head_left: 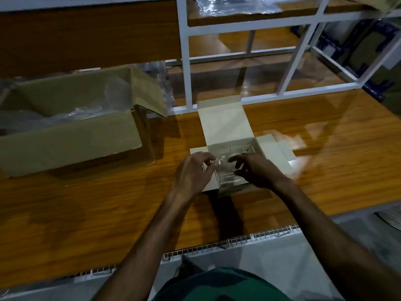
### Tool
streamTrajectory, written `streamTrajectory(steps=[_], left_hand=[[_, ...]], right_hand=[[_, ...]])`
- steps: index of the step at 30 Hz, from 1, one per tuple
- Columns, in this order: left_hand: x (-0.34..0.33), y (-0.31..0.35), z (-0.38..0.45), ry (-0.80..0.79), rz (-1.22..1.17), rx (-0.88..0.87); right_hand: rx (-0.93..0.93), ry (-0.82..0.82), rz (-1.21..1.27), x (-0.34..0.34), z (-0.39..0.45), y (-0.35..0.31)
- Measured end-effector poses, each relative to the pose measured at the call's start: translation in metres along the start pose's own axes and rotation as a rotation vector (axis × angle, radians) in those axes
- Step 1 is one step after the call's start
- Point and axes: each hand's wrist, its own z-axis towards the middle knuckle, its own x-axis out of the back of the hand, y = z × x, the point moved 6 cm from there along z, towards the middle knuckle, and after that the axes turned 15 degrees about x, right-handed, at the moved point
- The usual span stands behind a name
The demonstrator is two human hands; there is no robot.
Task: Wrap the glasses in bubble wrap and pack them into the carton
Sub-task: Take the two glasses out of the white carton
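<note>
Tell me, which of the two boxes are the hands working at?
The small white carton at the table's middle; both hands reach into its open top. The large brown cardboard box sits apart at left, untouched.

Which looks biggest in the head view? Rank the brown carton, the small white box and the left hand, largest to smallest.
1. Brown carton, far the largest.
2. Small white box, with its flaps spread open.
3. Left hand, smallest; it is slightly nearer the camera than the box, yet the box with its flaps covers more.
</note>
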Motion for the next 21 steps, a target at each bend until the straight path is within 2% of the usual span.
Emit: streamTrajectory(steps=[7, 14, 21], left_hand=[[-0.027, 0.011, 0.053, -0.05, 0.152, -0.067], [-0.047, 0.019, 0.07, -0.151, 0.213, -0.057], [-0.063, 0.03, 0.073, -0.16, 0.319, -0.103]], right_hand=[[0.054, -0.101, -0.096, -0.014, 0.018, -0.001], [0.152, -0.105, -0.247, -0.017, 0.014, -0.003], [0.165, -0.077, -0.287, -0.012, 0.002, 0.009]])
